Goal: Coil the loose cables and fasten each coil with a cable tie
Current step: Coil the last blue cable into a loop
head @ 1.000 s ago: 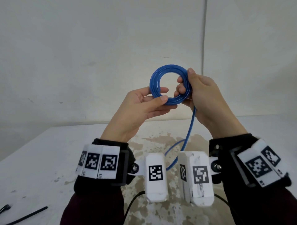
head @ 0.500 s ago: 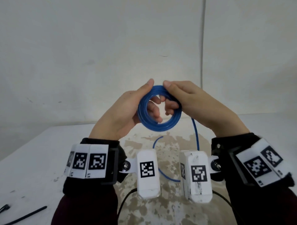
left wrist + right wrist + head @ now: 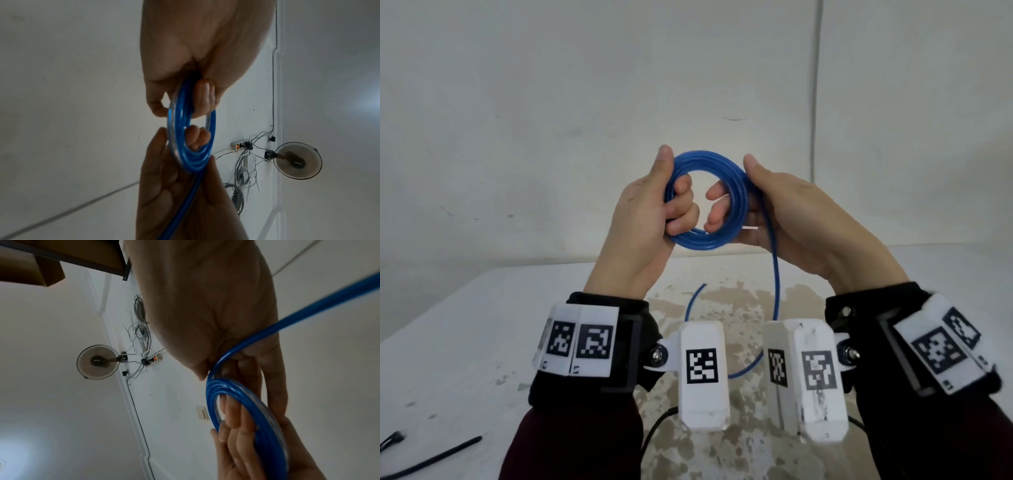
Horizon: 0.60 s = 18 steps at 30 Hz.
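**Op:** Field note; I have both hands up above the table, holding the blue coil between them; left hand clenched around the coil's left side, thumb up along the outside, fingers curled through the hole; right hand pinching the right side, thumb on the top edge, fingertips poking through from behind.

**Obs:** Where does the rest of the cable go?

**Op:** A loose tail drops from under my right thumb, swings down behind the wrist cameras and curls back up; its free end hangs just over the stained patch of the table; so the winding is not finished.

**Obs:** Risks from here?

**Op:** Several, as I judge it; the turns look springy, so if either grip loosens while I feed the tail round, the coil may fan open; the tail could also snag on the wrist housings as it is drawn up; and nothing is binding the coil yet.

**Obs:** The ties?

**Op:** A black cable tie lies at the table's near left corner, well apart from my hands; reaching for it means holding the coil one-handed, which is when it is likeliest to spill.
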Motion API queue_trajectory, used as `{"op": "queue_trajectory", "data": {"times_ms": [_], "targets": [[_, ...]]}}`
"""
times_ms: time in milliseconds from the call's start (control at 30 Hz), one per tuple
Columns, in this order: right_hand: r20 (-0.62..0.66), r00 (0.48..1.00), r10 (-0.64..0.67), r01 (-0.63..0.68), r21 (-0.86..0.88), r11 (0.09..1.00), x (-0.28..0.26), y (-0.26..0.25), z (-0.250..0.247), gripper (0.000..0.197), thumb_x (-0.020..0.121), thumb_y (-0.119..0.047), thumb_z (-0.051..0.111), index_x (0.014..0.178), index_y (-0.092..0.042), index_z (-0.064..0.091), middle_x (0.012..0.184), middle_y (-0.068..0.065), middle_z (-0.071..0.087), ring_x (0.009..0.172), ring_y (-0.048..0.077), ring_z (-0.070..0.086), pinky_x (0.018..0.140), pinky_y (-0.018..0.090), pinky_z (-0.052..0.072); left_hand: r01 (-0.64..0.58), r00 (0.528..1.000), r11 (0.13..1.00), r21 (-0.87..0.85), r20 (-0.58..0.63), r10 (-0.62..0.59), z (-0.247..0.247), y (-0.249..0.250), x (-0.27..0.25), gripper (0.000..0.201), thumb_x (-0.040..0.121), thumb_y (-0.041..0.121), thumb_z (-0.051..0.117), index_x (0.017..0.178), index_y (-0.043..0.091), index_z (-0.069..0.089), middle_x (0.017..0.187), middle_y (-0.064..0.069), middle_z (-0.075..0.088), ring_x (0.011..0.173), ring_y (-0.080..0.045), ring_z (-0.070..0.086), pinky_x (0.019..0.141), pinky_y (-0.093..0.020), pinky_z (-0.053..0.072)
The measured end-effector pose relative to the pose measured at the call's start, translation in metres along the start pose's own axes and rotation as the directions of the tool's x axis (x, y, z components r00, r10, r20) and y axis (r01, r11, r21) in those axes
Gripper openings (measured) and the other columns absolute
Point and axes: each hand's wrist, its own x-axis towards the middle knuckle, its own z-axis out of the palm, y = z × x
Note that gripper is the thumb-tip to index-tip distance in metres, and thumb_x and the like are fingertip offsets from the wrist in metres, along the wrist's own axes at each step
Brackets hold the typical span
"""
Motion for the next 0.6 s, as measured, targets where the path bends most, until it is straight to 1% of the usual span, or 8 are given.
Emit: {"op": "queue_trajectory", "data": {"times_ms": [100, 167, 233, 367, 433, 500, 533, 600], "targets": [[-0.010, 1.000, -0.022, 0.022, 0.029, 0.999, 0.0007, 0.0000, 0.0042, 0.046, 0.104, -0.033, 0.030, 0.098, -0.006, 0.066, 0.078, 0.007, 0.071, 0.077, 0.016, 0.069, 0.070, 0.025, 0.056, -0.040, 0.997, 0.997, -0.065, -0.068, 0.036, 0.0017, -0.0027, 0.0017, 0.047, 0.102, 0.042, 0.030, 0.065, 0.014, 0.040, 0.047, 0.007, 0.023, 0.041, -0.008, 0.020, 0.050, -0.020, 0.024], [-0.070, 0.995, -0.069, 0.069, 0.000, 0.998, 0.0021, 0.0015, 0.0069, 0.044, 0.103, -0.033, 0.032, 0.096, -0.007, 0.066, 0.072, 0.005, 0.068, 0.071, 0.014, 0.066, 0.069, 0.026, 0.056, -0.042, 0.997, 0.991, -0.130, -0.076, 0.032, 0.0044, -0.0051, 0.0025, 0.046, 0.102, 0.042, 0.030, 0.066, 0.015, 0.040, 0.046, 0.007, 0.024, 0.041, -0.009, 0.020, 0.053, -0.022, 0.025], [-0.089, 0.991, -0.104, 0.101, -0.043, 0.994, 0.0029, 0.0028, 0.0071, 0.043, 0.103, -0.033, 0.032, 0.097, -0.007, 0.065, 0.070, 0.004, 0.065, 0.069, 0.014, 0.064, 0.071, 0.026, 0.057, -0.037, 0.997, 0.986, -0.162, -0.079, 0.025, 0.0059, -0.0064, 0.0033, 0.046, 0.102, 0.041, 0.030, 0.066, 0.015, 0.040, 0.046, 0.007, 0.024, 0.042, -0.009, 0.020, 0.056, -0.025, 0.023], [0.032, 0.993, -0.114, 0.115, -0.049, 0.992, 0.0003, 0.0022, 0.0033, 0.033, 0.104, -0.023, 0.033, 0.107, -0.007, 0.061, 0.079, 0.004, 0.067, 0.081, 0.013, 0.067, 0.078, 0.029, 0.057, -0.033, 0.995, 0.982, -0.184, -0.097, 0.016, 0.0021, -0.0031, 0.0028, 0.046, 0.102, 0.041, 0.032, 0.065, 0.015, 0.041, 0.045, 0.008, 0.025, 0.040, -0.007, 0.022, 0.051, -0.020, 0.027], [0.038, 0.991, -0.131, 0.133, -0.062, 0.989, 0.0001, 0.0018, 0.0017, 0.030, 0.104, -0.021, 0.033, 0.103, -0.007, 0.060, 0.079, 0.004, 0.068, 0.081, 0.013, 0.067, 0.077, 0.031, 0.057, -0.022, 0.997, 0.982, -0.188, -0.083, 0.006, 0.0025, -0.0016, 0.0016, 0.046, 0.102, 0.041, 0.031, 0.066, 0.015, 0.040, 0.045, 0.008, 0.025, 0.040, -0.007, 0.022, 0.050, -0.018, 0.030], [0.019, 0.991, -0.131, 0.132, -0.056, 0.990, 0.0010, 0.0025, 0.0018, 0.031, 0.103, -0.023, 0.034, 0.101, -0.007, 0.061, 0.077, 0.003, 0.067, 0.079, 0.014, 0.067, 0.076, 0.030, 0.057, -0.020, 0.997, 0.983, -0.181, -0.078, 0.006, 0.0036, -0.0022, 0.0019, 0.045, 0.102, 0.041, 0.031, 0.066, 0.015, 0.041, 0.046, 0.007, 0.025, 0.042, -0.008, 0.022, 0.052, -0.020, 0.027], [0.009, 0.992, -0.123, 0.123, -0.044, 0.991, 0.0017, 0.0031, 0.0024, 0.031, 0.103, -0.023, 0.034, 0.100, -0.008, 0.061, 0.074, 0.003, 0.065, 0.077, 0.014, 0.066, 0.076, 0.028, 0.056, -0.021, 0.997, 0.984, -0.174, -0.076, 0.008, 0.0035, -0.0027, 0.0025, 0.045, 0.102, 0.040, 0.031, 0.066, 0.015, 0.041, 0.046, 0.007, 0.025, 0.042, -0.008, 0.021, 0.054, -0.022, 0.025], [-0.010, 0.994, -0.108, 0.108, -0.010, 0.994, 0.0033, 0.0039, 0.0042, 0.033, 0.104, -0.024, 0.032, 0.097, -0.010, 0.060, 0.065, 0.000, 0.055, 0.070, 0.014, 0.061, 0.072, 0.024, 0.053, -0.011, 0.999, 0.985, -0.175, -0.043, 0.004, 0.0008, -0.0028, 0.0038, 0.045, 0.103, 0.036, 0.030, 0.065, 0.014, 0.040, 0.045, 0.006, 0.026, 0.042, -0.010, 0.023, 0.057, -0.027, 0.022]]}}
